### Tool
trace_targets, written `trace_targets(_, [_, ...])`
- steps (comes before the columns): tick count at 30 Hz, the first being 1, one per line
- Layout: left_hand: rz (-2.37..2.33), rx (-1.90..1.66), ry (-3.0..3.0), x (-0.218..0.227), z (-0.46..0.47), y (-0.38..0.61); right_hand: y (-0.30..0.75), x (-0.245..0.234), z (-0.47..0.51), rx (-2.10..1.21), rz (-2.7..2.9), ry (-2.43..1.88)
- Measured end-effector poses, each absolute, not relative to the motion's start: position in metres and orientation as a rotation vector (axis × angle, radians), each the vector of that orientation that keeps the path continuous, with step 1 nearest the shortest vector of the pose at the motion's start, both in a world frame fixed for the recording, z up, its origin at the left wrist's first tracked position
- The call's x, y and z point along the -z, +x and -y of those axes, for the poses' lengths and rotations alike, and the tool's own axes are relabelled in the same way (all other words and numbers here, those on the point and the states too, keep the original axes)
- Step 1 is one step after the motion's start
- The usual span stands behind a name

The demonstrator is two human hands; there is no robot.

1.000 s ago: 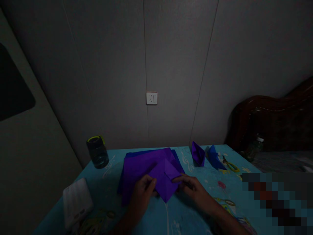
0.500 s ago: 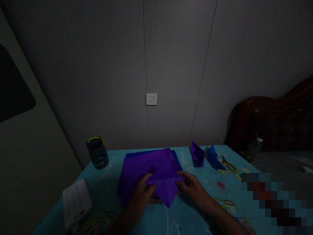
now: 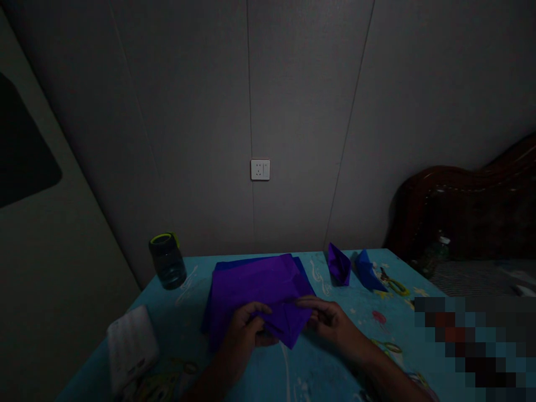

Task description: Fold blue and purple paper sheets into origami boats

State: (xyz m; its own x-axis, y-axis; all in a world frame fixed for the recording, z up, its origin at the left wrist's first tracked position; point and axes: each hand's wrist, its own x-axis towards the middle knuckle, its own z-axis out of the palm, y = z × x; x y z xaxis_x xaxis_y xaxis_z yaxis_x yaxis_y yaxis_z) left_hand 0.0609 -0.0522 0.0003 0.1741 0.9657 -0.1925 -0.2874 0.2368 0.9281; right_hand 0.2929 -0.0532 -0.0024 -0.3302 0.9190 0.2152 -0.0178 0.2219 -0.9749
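Observation:
A partly folded piece of purple paper (image 3: 287,322) is held between both hands above the table's front part, one corner pointing toward me. My left hand (image 3: 248,326) pinches its left side, thumb on top and fingers beneath. At its right side, my right hand (image 3: 329,321) grips the edge, with the fingers laid over the upper fold. Just behind lies a stack of purple and blue paper sheets (image 3: 247,279), flat on the table and partly covered by my left hand.
A purple folded paper boat (image 3: 338,265) and a blue one (image 3: 368,272) stand at the back right, near yellow-handled scissors (image 3: 396,285). To the left are a dark bottle (image 3: 168,262) and a white ribbed object (image 3: 132,346). The table (image 3: 192,312) has a patterned blue cover.
The upper flap of the purple paper has been folded down, so the piece looks smaller. My right-hand fingers have moved over its top edge.

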Motion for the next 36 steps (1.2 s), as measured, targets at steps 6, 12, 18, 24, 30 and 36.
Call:
trace_targets(6, [-0.967, -1.147, 0.792, 0.000, 0.054, 0.058, 0.291, -0.001, 0.054, -1.277, 1.654, -0.968])
trace_targets(12, [-0.951, -1.152, 0.885, 0.007, 0.055, 0.062, 0.288, -0.007, 0.054, -1.049, 1.655, -1.083])
trace_targets(18, [-1.077, -1.077, 1.337, 0.008, 0.055, 0.067, 0.278, -0.010, 0.060, -0.896, 1.644, -1.232])
trace_targets(24, [-1.086, -1.219, 1.254, 0.000, 0.058, 0.071, 0.263, -0.008, 0.070, -0.934, 1.576, -1.168])
trace_targets(30, [-1.024, -1.140, 1.375, 0.002, 0.061, 0.073, 0.257, 0.020, 0.075, -0.855, 1.647, -1.047])
trace_targets(36, [-1.129, -1.153, 1.632, 0.013, 0.066, 0.070, 0.251, 0.018, 0.074, -0.655, 1.736, -1.061])
